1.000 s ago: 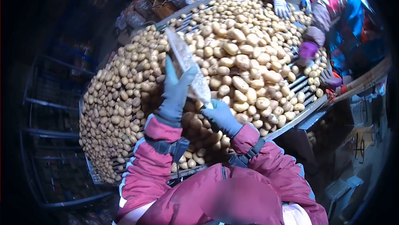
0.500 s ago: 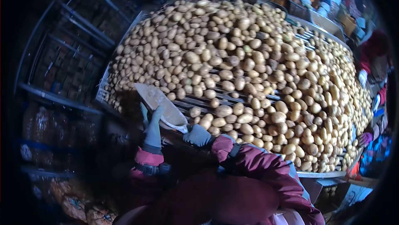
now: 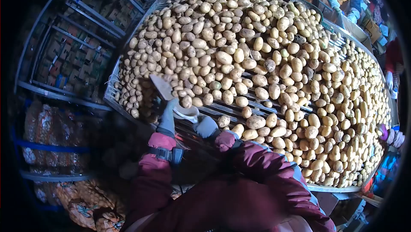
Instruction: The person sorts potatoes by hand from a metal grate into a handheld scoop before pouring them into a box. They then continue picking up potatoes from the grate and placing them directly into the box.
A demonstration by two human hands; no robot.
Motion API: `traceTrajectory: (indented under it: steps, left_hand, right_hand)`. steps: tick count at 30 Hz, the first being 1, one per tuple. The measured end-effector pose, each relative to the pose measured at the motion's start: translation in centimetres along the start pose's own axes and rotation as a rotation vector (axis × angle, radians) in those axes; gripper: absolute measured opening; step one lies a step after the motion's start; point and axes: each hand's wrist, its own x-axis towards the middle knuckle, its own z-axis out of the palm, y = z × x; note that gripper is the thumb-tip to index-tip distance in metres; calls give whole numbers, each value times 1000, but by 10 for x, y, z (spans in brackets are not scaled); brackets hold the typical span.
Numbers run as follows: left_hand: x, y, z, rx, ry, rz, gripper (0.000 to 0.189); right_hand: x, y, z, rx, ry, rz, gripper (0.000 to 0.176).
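Note:
A great heap of potatoes [image 3: 239, 56] covers a slatted metal table [image 3: 257, 107], its bars showing through in the middle. At the table's near left edge is a pale scoop [image 3: 162, 87]. My right hand [image 3: 206, 127], gloved in grey, is closed around the handle end of the scoop. My left hand [image 3: 169, 111], also gloved, lies across the scoop's side, its fingers pressed together on it. The scoop's far tip touches the potatoes. Part of its middle is hidden behind my left hand.
Metal racks [image 3: 81, 17] stand at the left, above filled mesh bags [image 3: 79, 202]. Co-workers' gloved hands show at the right edge [image 3: 384, 132] and at the top right [image 3: 353, 15]. Cardboard boxes [image 3: 371, 30] stand at the back right.
The view has shifted, and the table and potatoes sit differently in it. My left hand has moved from the scoop's near side to across its middle, and the scoop has turned.

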Motion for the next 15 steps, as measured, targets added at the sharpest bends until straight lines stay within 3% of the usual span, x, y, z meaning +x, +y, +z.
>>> traceTrajectory:
  steps: [2, 3, 5, 6, 7, 11, 12, 15]
  left_hand:
    - [8, 4, 17, 5, -40, -2, 74]
    - [11, 5, 28, 8, -59, -3, 74]
    - [22, 7, 50, 13, -108, -6, 72]
    - [27, 9, 64, 20, -137, -6, 72]
    - [29, 10, 78, 24, -164, -12, 71]
    - [25, 17, 135, 49, -260, -24, 69]
    - [21, 19, 148, 57, -280, -31, 69]
    - [-1, 28, 185, 59, -323, -132, 54]
  right_hand:
    - [-1, 17, 5, 65, -17, 46, 34]
    - [-10, 55, 23, 215, 0, 338, 31]
    - [-7, 74, 23, 517, 55, 921, 26]
    - [-20, 76, 21, 361, 106, 774, 25]
    - [-13, 40, -2, 186, 166, 639, 23]
    - [-17, 18, -43, -14, 236, 702, 23]
    - [-25, 28, -46, 80, 312, 710, 23]
    - [-37, -3, -95, 31, 357, 569, 23]
